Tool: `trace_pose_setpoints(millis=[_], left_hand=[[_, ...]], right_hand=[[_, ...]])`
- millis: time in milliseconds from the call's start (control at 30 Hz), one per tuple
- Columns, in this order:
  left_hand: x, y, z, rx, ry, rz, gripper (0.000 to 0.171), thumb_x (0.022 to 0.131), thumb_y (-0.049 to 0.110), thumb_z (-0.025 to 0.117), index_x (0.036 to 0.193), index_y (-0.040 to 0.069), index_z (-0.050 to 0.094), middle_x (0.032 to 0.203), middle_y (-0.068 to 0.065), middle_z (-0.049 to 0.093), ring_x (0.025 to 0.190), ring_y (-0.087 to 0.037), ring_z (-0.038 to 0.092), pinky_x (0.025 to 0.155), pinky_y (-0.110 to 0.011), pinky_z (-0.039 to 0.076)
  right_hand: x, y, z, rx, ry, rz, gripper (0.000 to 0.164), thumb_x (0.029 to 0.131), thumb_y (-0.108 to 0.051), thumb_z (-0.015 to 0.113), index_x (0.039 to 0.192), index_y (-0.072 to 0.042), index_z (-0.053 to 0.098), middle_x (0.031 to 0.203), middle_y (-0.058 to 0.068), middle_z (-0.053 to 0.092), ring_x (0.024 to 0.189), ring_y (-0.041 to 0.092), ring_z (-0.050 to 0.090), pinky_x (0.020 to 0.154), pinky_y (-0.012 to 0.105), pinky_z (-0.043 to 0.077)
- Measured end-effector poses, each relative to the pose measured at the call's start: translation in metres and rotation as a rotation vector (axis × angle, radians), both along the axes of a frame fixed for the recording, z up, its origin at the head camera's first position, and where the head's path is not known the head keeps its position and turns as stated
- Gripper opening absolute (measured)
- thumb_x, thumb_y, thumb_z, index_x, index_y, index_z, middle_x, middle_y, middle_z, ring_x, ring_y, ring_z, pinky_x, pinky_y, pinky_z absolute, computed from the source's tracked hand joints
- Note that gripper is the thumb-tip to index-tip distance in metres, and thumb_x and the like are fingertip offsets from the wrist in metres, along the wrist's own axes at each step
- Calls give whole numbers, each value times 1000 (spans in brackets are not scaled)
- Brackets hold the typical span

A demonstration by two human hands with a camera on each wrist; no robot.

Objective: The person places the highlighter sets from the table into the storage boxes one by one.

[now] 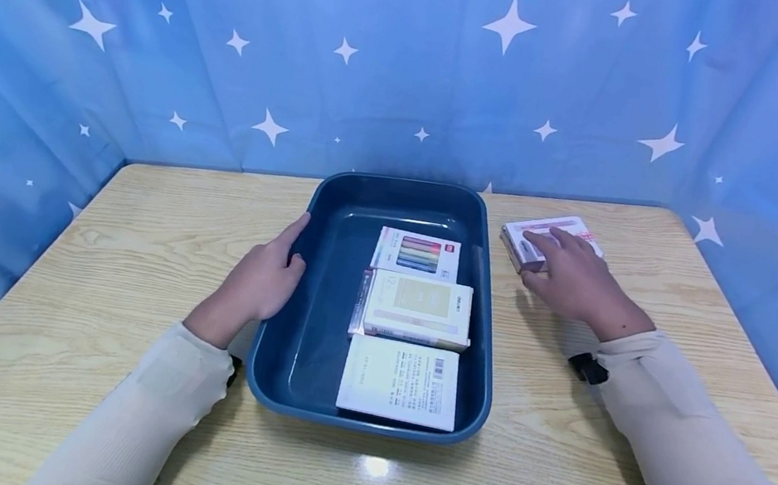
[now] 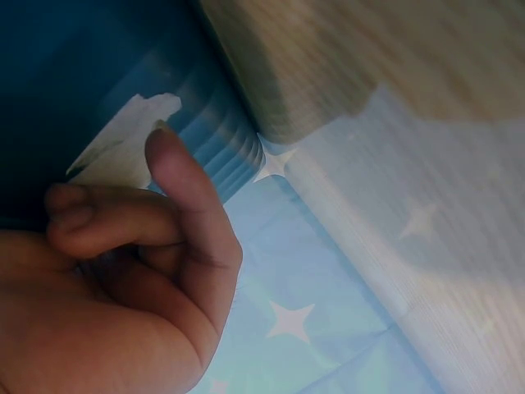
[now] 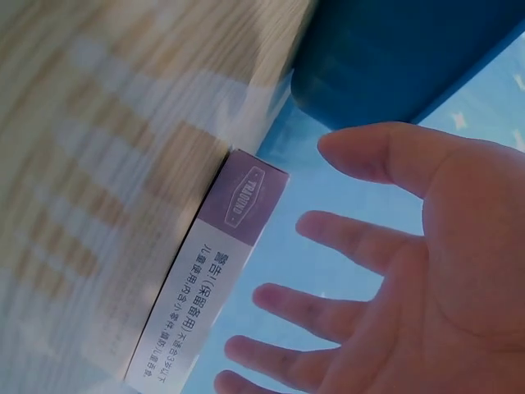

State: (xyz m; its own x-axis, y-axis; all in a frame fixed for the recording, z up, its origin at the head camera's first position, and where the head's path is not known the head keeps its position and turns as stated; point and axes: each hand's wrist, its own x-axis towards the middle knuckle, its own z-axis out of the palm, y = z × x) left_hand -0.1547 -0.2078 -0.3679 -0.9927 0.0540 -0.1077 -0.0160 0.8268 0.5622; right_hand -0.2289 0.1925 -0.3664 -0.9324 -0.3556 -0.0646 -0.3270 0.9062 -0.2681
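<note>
My left hand (image 1: 266, 279) grips the left rim of a dark blue plastic bin (image 1: 292, 408), thumb at the rim's inner side and index finger stretched along it. In the left wrist view the other fingers are bent beside the bin's outer wall. To the right of the bin, my right hand (image 1: 568, 278) hovers with spread fingers over a white cardboard box (image 1: 557, 227) lying on the table. The right wrist view shows that box's mauve and white printed side (image 3: 209, 263), with a gap between it and the fingers.
Inside the bin, along its right side, lie a box picturing coloured pens (image 1: 417, 253), a cream-and-white box (image 1: 419, 307) on top of a thin box (image 1: 358, 313), and a white box with printed text (image 1: 399, 380). A blue star-patterned curtain (image 1: 385, 66) hangs behind the wooden table (image 1: 129, 262).
</note>
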Motion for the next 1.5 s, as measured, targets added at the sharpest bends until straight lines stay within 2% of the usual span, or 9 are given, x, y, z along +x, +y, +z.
trace_pose_setpoints(millis=[733,967,1167,1500], left_hand=[[1,-1,-1,8,-5,1,62,106,24,32,163,27,8,55,-4,47,44,-23,51,49,-34,47],[0,-1,-2,7,-4,-1,62,106,24,32,162,27,7,55,-3,47,44,-23,50,49,-34,47],[-1,-1,-2,5,2,-2,62,105,24,32,162,27,8,55,-4,47,44,-23,50,49,-34,46],[-1,-1,-2,5,5,-4,62,105,24,32,163,27,8,54,-3,47,44,-23,50,49,-34,46]], right_hand=[[-3,9,-4,47,-48,-21,66,97,-28,60,154,-6,36,154,35,27,141,61,21,107,78,24],[-4,10,-5,46,-81,-31,68,97,-29,60,156,-6,34,154,37,24,139,66,18,107,79,22],[-5,10,-6,75,-86,-27,67,97,-30,59,155,-5,34,156,36,23,140,62,22,106,78,26],[-2,9,-5,134,-51,-5,66,96,-29,60,153,-4,38,152,37,30,135,60,33,100,77,34]])
